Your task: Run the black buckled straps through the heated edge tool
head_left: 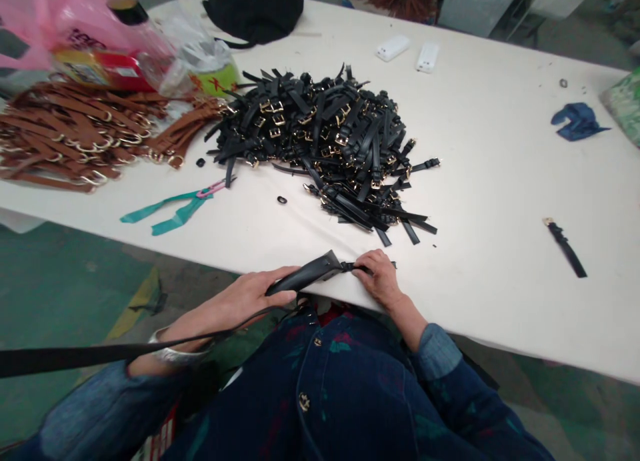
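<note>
A wide black strap point(311, 271) lies slanted at the table's front edge, its broad end raised toward the right. My left hand point(250, 294) holds it between thumb and fingers. A narrow black strap point(75, 355) runs from near this hand across the wrist to the left edge of the view. My right hand point(379, 277) pinches a thin black buckle strap point(347, 267) that meets the broad end. Behind both hands is a large heap of short black straps point(325, 127) with gold buckles.
Brown straps point(75, 134) and bags are at the left, with teal-handled pliers point(185, 204) before them. A single buckle strap point(566, 249) and a blue cloth point(579, 121) lie right. White boxes point(427, 57) and a black bag point(255, 11) are at the back.
</note>
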The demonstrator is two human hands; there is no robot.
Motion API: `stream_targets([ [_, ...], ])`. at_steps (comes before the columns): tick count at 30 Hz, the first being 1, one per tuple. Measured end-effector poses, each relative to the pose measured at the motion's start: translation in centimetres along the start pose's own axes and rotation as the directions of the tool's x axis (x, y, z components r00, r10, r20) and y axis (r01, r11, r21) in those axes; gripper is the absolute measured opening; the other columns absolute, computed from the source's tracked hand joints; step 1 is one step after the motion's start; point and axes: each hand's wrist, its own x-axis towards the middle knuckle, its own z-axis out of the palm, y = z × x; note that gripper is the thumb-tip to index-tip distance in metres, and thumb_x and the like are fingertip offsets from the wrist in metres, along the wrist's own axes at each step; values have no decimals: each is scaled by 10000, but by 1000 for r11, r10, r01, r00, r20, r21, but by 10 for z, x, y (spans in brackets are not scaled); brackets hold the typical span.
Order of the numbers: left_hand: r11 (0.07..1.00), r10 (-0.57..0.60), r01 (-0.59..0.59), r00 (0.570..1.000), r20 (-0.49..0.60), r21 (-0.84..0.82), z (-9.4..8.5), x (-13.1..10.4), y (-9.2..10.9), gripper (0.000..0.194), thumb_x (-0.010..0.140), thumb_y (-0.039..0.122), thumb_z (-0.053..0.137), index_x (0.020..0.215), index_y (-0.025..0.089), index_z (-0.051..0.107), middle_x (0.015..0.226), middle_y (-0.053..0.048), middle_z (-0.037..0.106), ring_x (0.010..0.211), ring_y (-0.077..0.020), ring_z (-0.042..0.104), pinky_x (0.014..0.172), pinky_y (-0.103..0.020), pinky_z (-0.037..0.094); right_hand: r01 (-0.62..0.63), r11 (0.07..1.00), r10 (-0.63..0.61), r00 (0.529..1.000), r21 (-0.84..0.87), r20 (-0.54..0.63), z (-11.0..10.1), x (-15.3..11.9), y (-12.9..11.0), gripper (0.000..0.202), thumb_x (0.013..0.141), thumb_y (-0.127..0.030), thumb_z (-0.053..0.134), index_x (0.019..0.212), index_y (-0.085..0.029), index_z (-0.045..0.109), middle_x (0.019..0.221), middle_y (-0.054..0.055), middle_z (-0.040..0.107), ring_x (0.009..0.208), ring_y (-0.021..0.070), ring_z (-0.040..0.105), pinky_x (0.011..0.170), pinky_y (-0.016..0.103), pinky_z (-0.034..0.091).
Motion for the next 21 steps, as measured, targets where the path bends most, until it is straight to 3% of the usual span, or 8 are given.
stream_targets([
  [5,994,-42,42,999,-2,-102,6,-4,-6,607,894,580,405,1413,266,420,1042,-10,715,900,-234,656,784,-272,497,11,999,-10,1000,-37,16,-4,2,-5,130,836,-280,643,942,-226,695,897,59,665,893,236,544,800,385,425],
  [11,993,-18,10,998,-67,-118,11,-10,-25,567,888,555,458,1378,269,468,1277,-3,621,1102,-259,590,925,-291,460,8,995,-7,1000,-100,8,-1,2,-16,189,822,-336,659,980,-245,709,979,61,669,920,237,548,786,397,387],
  [15,996,-38,34,998,-47,-80,12,-8,-23,599,887,574,442,1405,273,435,1238,-5,645,1067,-263,606,920,-306,466,68,988,-72,997,-141,-23,7,-1,-17,153,873,-323,608,953,-246,713,1002,66,668,940,238,539,785,406,365],
  [21,991,-13,7,999,-39,-136,11,-6,-19,609,885,568,434,1419,274,415,1294,-21,607,1122,-281,569,977,-351,440,70,994,-64,996,-79,67,6,6,-21,129,883,-241,573,823,-228,687,938,55,670,908,224,532,781,387,367],
])
